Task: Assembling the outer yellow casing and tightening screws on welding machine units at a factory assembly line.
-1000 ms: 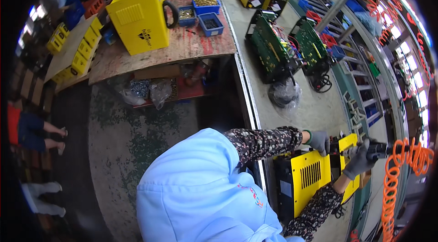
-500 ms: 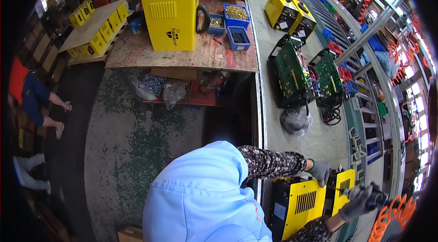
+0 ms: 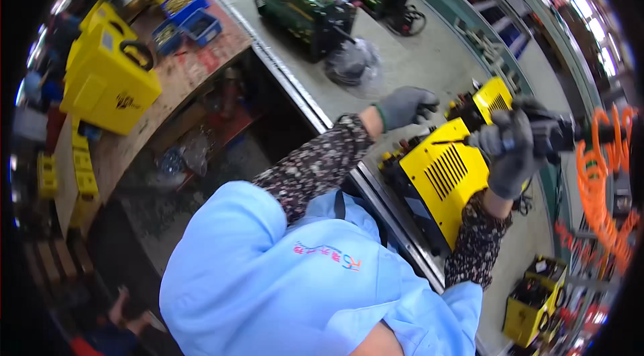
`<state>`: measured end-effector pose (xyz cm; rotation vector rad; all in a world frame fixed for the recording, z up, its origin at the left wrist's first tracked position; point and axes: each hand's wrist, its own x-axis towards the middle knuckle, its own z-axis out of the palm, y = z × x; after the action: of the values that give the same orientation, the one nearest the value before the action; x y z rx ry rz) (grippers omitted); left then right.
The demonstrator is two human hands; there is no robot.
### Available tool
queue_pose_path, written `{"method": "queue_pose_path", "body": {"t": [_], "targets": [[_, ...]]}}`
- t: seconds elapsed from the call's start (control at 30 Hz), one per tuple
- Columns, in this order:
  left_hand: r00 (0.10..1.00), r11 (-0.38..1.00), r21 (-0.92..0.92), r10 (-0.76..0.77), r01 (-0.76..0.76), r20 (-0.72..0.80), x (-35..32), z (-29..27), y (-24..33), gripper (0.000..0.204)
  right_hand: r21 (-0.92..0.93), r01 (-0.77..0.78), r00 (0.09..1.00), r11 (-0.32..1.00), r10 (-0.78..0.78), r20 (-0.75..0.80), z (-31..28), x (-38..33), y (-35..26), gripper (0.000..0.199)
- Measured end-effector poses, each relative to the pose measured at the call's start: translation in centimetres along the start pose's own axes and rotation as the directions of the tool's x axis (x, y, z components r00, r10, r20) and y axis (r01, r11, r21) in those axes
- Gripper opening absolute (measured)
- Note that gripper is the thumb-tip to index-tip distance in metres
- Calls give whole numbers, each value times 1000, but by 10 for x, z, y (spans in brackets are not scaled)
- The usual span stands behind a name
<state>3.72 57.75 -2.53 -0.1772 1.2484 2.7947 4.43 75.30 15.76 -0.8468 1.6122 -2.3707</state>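
Observation:
My right hand (image 3: 511, 161), in a grey glove, is wrapped round a dark power screwdriver (image 3: 553, 136) joined to an orange coiled hose (image 3: 600, 182). Its thin bit points left, over the top of a yellow machine case (image 3: 446, 165) with a slotted vent panel and black side. My left hand (image 3: 404, 108), gloved too, hovers past the far end of that case. Its fingers are curled inward, and whatever they may hold is hidden. A second yellow case (image 3: 493, 98) with a vent stands just beyond the first.
Dark green circuit-board units (image 3: 302, 7) and a clear plastic bag (image 3: 352, 61) lie farther along the grey bench. To the left, a wooden table (image 3: 201, 54) bears yellow cases (image 3: 114, 84) and blue screw bins (image 3: 201, 26). More yellow units (image 3: 533, 306) stand at the near right.
My view has turned toward the right. My left hand has come off the yellow case and curled. The screwdriver in my right hand has moved over the nearer case.

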Motion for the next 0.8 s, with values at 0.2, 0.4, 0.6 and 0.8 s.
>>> {"method": "queue_pose_path", "body": {"t": [0.2,0.4,0.6,0.8], "targets": [[981,933,360,-89,21,174,-49,18,6,33,-18,10,1000,1000,-10,24,-6,4,14,32],[955,754,650,-116,-94,273,-56,22,-6,45,-121,72,997,990,-73,-7,-1,3,17,27],[961,762,636,-70,-121,266,-62,22,-2,43,-59,-19,1000,998,20,14,-8,5,22,34],[981,741,658,1,-132,196,-72,27,-5,45,-357,117,946,927,6,325,-119,4,87,37]]}}
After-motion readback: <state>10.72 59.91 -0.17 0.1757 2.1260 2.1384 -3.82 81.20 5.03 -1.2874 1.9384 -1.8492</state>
